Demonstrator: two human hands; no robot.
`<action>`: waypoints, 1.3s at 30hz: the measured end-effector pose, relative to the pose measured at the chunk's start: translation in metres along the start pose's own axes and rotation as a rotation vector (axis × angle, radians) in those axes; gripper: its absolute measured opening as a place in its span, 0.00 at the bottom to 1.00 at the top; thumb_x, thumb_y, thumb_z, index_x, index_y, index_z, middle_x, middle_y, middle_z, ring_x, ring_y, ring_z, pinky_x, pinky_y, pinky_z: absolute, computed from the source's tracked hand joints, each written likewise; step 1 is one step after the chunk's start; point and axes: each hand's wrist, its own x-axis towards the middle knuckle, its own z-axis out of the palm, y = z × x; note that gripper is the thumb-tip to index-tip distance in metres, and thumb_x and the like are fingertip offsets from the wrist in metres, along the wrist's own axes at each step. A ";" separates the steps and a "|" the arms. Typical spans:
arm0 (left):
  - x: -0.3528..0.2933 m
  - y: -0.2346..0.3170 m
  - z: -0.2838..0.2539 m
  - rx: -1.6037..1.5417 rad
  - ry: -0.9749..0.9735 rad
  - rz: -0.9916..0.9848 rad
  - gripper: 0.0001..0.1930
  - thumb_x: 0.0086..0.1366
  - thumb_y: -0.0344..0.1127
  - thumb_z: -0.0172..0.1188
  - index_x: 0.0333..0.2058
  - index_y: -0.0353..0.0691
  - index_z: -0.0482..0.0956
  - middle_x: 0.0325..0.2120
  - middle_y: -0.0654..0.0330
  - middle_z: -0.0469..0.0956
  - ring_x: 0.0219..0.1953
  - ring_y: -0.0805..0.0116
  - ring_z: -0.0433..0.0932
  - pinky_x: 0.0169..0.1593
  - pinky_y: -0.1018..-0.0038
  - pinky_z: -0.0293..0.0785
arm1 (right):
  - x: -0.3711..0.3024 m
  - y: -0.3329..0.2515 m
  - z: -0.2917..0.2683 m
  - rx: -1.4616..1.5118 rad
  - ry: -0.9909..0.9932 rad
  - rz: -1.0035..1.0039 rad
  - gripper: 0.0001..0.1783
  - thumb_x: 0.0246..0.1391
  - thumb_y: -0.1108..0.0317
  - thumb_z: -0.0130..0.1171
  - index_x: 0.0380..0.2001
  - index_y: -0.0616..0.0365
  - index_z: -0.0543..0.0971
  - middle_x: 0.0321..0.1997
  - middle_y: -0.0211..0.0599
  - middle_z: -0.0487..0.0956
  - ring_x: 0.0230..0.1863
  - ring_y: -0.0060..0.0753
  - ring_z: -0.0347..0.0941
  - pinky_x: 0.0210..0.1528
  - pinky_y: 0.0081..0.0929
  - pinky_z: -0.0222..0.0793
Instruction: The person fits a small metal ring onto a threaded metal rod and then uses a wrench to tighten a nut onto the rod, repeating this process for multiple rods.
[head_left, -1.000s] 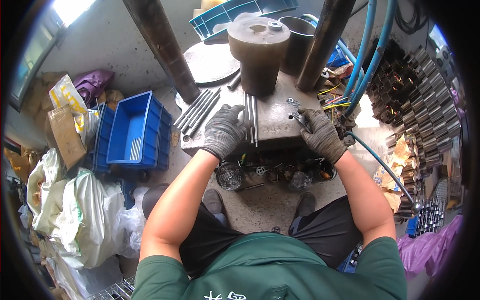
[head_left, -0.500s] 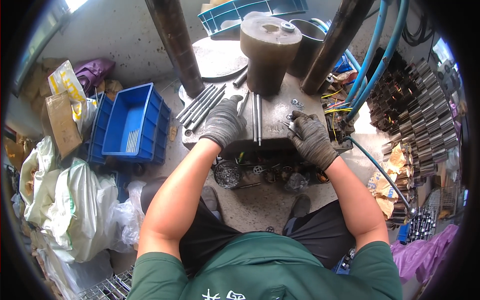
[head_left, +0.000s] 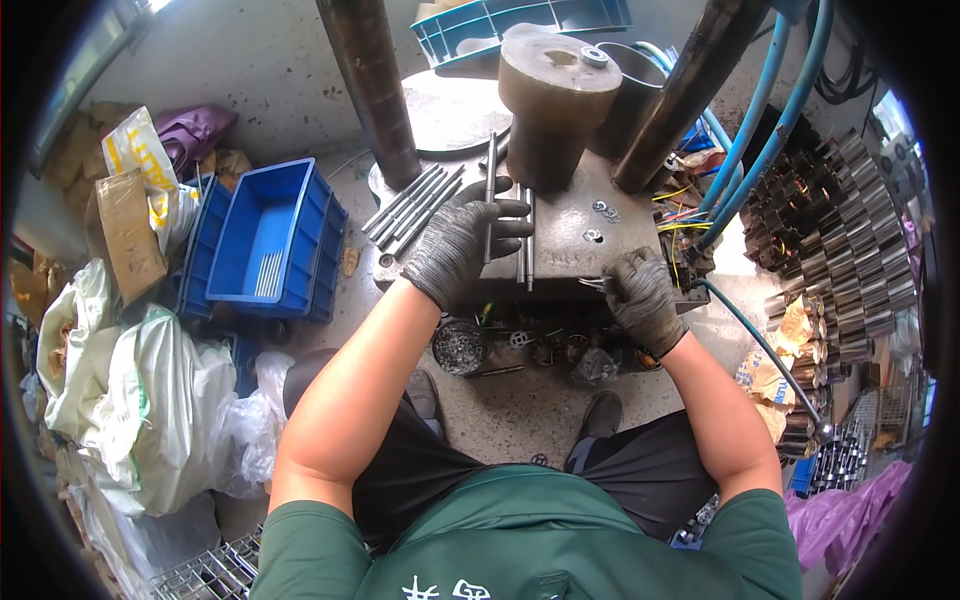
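My left hand (head_left: 450, 245), in a grey glove, grips a slim metal rod (head_left: 490, 165) and holds it nearly upright above the machine's metal table (head_left: 570, 255). Just right of that hand, two similar rods (head_left: 526, 255) lie side by side on the table. Several more rods (head_left: 415, 200) lie in a slanted row beyond my left wrist. At the table's front right edge, my gloved right hand (head_left: 645, 300) is closed round a small metal tool with thin tips (head_left: 593, 284); its handle is hidden in the palm. Small metal rings (head_left: 605, 211) lie on the table beyond it.
A thick cylindrical ram (head_left: 555, 110) stands between two steel columns (head_left: 370, 90). Blue hoses (head_left: 760, 130) and loose wires run along the right. Blue bins (head_left: 265, 235), one holding rods, stand left. Stacked metal cylinders (head_left: 850, 250) fill the far right.
My left hand has raised a rod off the table to a nearly upright hold. My right hand has drawn back toward the table's front edge with the small tool, away from the rings.
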 end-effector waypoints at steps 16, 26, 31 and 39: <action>-0.023 -0.047 0.049 0.283 -0.046 -0.127 0.13 0.71 0.33 0.62 0.51 0.38 0.77 0.36 0.64 0.82 0.27 0.80 0.76 0.28 0.83 0.73 | 0.019 -0.049 -0.020 1.259 0.108 0.663 0.15 0.57 0.75 0.68 0.47 0.61 0.79 0.43 0.30 0.82 0.45 0.23 0.77 0.52 0.26 0.75; -0.022 -0.063 0.056 0.197 -0.119 -0.156 0.12 0.71 0.38 0.66 0.47 0.39 0.76 0.29 0.67 0.78 0.26 0.79 0.76 0.29 0.82 0.76 | 0.020 -0.059 -0.014 1.204 0.145 0.738 0.16 0.56 0.75 0.70 0.46 0.63 0.79 0.40 0.31 0.81 0.42 0.22 0.77 0.48 0.25 0.77; -0.027 -0.052 0.064 0.181 -0.082 -0.183 0.10 0.72 0.37 0.64 0.45 0.41 0.76 0.29 0.67 0.78 0.27 0.80 0.76 0.29 0.81 0.76 | 0.020 -0.055 -0.023 1.051 0.071 0.774 0.21 0.56 0.72 0.69 0.52 0.62 0.77 0.42 0.30 0.80 0.42 0.22 0.76 0.47 0.26 0.76; -0.015 -0.041 0.045 -0.121 0.059 -0.180 0.07 0.70 0.33 0.61 0.43 0.42 0.73 0.36 0.61 0.81 0.29 0.79 0.76 0.26 0.84 0.71 | 0.018 -0.049 -0.049 1.142 -0.122 0.739 0.41 0.48 0.74 0.65 0.68 0.63 0.68 0.52 0.40 0.78 0.50 0.35 0.77 0.54 0.32 0.75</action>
